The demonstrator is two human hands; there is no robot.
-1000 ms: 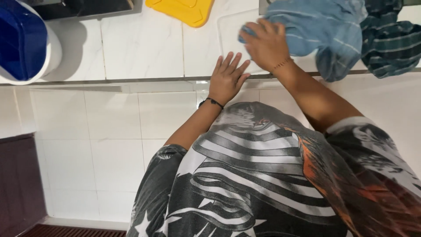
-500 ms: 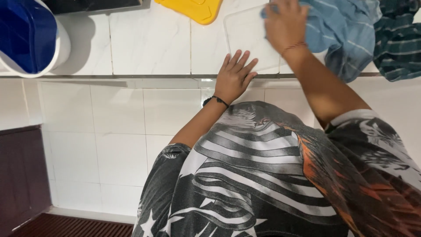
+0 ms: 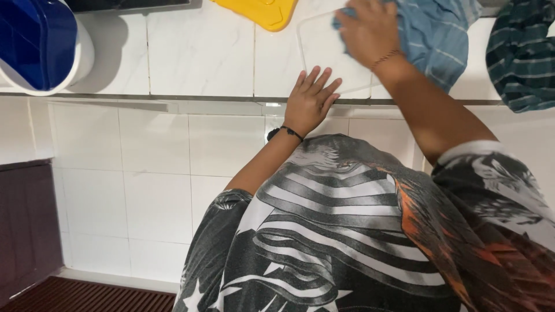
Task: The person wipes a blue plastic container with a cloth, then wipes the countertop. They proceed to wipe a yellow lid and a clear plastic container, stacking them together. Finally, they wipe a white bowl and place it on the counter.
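While the left hand (image 3: 311, 101) lies flat, fingers spread, on the clear board's (image 3: 324, 55) near edge, the right hand (image 3: 370, 32) clutches a blue cloth (image 3: 436, 34) atop it.

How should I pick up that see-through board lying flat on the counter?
Probably by the near edge of the clear board, coming from the counter's front. It lies flat, and that edge sits almost at the rim of the white counter, where fingertips could get under it. The left hand presses there; the right hand and blue cloth cover the far part.
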